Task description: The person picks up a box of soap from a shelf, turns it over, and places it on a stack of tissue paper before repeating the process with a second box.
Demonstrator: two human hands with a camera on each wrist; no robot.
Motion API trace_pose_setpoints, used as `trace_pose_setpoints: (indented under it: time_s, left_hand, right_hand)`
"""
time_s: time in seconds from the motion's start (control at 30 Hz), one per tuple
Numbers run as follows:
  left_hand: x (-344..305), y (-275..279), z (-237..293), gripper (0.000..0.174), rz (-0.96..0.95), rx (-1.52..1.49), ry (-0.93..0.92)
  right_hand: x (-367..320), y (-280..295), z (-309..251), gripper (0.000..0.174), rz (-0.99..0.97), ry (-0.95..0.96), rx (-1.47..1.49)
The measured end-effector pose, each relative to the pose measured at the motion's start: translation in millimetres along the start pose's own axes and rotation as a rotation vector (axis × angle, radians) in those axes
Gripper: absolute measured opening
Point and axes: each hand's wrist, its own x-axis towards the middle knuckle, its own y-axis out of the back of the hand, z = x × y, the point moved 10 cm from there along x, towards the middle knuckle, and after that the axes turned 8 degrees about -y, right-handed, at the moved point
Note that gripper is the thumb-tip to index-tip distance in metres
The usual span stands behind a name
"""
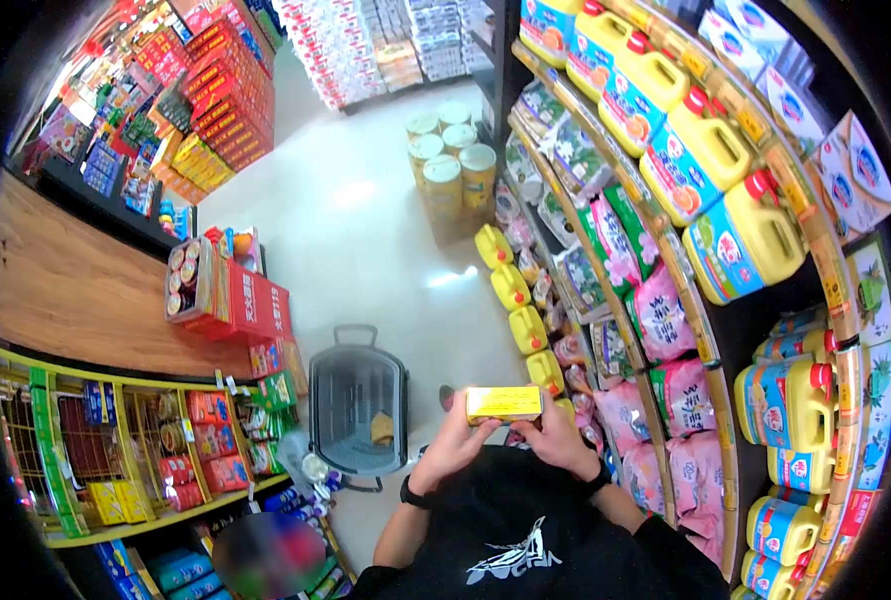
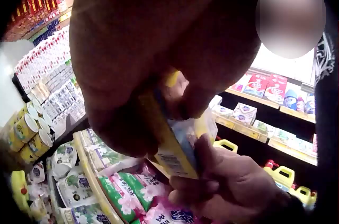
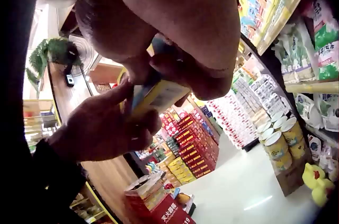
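A small yellow box [image 1: 504, 402] is held in front of the black shirt, one hand at each end. My left hand [image 1: 455, 445] grips its left end and my right hand [image 1: 563, 445] its right end, thumbs on the near side. In the left wrist view the box [image 2: 172, 152] shows a narrow yellow side with a printed label, and the right hand's fingers [image 2: 204, 181] pinch it. From the right wrist, the left hand [image 3: 100, 126] also has its fingers around the box [image 3: 159, 98]. The near hand in each wrist view is dark and covers part of it.
A dark shopping basket [image 1: 330, 425] with a tan item [image 1: 381, 428] inside stands on the floor to the left. Shelves of yellow jugs [image 1: 755, 235] and pink bags [image 1: 662, 310] rise on the right. Stacked tins [image 1: 443, 178] stand ahead; a red box [image 1: 250, 300] sits by the wooden counter [image 1: 75, 270].
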Motion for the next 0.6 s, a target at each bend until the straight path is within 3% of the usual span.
trace_pose_setpoints:
  time_s: [0.07, 0.1, 0.17, 0.27, 0.4, 0.57, 0.6]
  left_hand:
    - [9.1, 29.1, 1.6, 0.043, 0.017, 0.061, -0.034]
    - [11.6, 44.8, -0.7, 0.043, 0.023, 0.057, -0.007]
    - [11.4, 73.8, -7.4, 0.043, 0.036, 0.044, 0.060]
    - [13.9, 110.5, -15.2, 0.042, 0.088, 0.032, 0.016]
    - [19.4, 140.5, -21.0, 0.039, 0.085, 0.031, 0.054]
    - [23.7, 153.8, -47.4, 0.039, 0.138, -0.047, 0.076]
    - [27.1, 154.8, -48.9, 0.039, 0.144, -0.072, 0.072]
  right_hand:
    - [22.4, -15.3, -26.5, 0.048, 0.012, 0.095, -0.139]
    - [34.3, -27.7, -39.8, 0.049, 0.027, 0.251, -0.228]
    - [57.3, -50.7, -35.2, 0.049, -0.013, 0.205, -0.193]
    - [81.3, -71.8, -65.7, 0.042, -0.034, 0.122, -0.190]
    - [101.0, -94.6, -78.0, 0.049, -0.083, 0.152, -0.182]
    - [123.5, -94.1, -80.0, 0.047, 0.003, 0.235, -0.136]
    - [127.5, -90.6, -74.8, 0.047, 0.053, 0.155, -0.081]
